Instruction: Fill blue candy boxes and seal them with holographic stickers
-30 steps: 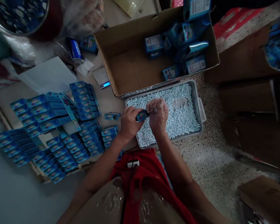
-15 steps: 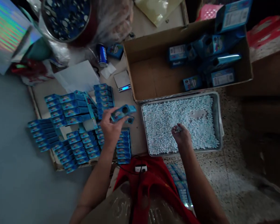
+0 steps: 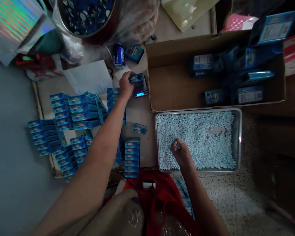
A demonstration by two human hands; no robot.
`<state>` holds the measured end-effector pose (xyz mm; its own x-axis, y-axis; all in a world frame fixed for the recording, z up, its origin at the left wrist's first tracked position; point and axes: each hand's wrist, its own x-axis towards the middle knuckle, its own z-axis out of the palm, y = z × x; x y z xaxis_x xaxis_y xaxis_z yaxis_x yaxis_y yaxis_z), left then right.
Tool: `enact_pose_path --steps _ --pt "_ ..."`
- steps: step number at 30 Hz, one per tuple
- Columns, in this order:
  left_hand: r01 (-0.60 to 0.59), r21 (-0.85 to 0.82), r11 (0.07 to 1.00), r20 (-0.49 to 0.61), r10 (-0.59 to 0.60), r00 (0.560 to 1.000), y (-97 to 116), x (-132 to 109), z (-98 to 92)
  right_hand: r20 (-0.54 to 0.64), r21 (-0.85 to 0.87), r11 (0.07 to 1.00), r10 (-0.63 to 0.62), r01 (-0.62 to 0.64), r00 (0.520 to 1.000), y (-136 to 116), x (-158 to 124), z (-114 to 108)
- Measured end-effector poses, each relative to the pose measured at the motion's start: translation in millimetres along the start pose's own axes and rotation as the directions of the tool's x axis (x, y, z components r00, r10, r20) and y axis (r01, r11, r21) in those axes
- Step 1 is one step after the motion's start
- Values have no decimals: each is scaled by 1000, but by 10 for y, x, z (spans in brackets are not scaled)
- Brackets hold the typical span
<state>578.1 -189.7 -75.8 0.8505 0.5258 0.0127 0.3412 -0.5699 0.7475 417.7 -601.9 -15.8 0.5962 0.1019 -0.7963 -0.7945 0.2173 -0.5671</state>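
My left hand (image 3: 126, 86) grips a small blue box (image 3: 136, 78) with a dark round hole, over the small digital scale (image 3: 140, 93) with a lit blue display. Whether the box rests on the scale I cannot tell. My right hand (image 3: 182, 152) is cupped around a few pale pellets (image 3: 177, 144), just above the metal tray (image 3: 239, 141) spread with white and light-blue pellets (image 3: 199, 131). Another blue box (image 3: 139, 128) lies alone on the table between the hands. Stacked blue boxes (image 3: 132, 158) stand in rows at the left, partly hidden by my left forearm.
Behind the tray stands an open cardboard box (image 3: 172, 88) with several blue boxes inside. At the back are a blue can (image 3: 118, 55), a pot (image 3: 114, 23) of blue and silver pieces and a plastic bag (image 3: 140, 23). White paper (image 3: 88, 77) lies left of the scale.
My left hand has carried the blue box away from me to the scale. My right hand has shifted left over the tray, still holding pellets. The view has moved slightly.
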Motion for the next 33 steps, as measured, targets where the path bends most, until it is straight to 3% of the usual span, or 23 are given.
enact_pose_path --steps 4,9,15,19,22,25,28,33 --pt "-5 -94 996 -16 3 1000 -90 -60 -26 35 118 993 4 -8 999 -91 -76 119" --pt "-50 -154 987 -25 47 999 -96 -67 -250 178 -45 999 26 -18 984 -347 -160 443" --pt "-42 -135 990 -4 42 999 -65 -135 -623 329 -174 979 -47 110 943 -705 -162 1056" --pt "-47 -122 991 -11 46 999 -72 -189 -706 485 -158 951 -160 266 859 -1075 -80 1562" --pt "-67 -140 988 -25 64 998 -82 -212 -700 590 -147 914 -226 378 775 -1401 134 1979" --pt "-46 -130 991 -16 44 999 -78 -226 -694 662 -190 880 -212 435 719 -1689 487 2382" --pt "-2 -82 997 0 2 1000 -79 -232 -699 672 -336 817 -140 468 727 -1880 875 2727" --pt "-20 -122 992 -20 17 1000 -199 -217 -660 621 -611 604 -36 512 783 -1975 1350 3155"
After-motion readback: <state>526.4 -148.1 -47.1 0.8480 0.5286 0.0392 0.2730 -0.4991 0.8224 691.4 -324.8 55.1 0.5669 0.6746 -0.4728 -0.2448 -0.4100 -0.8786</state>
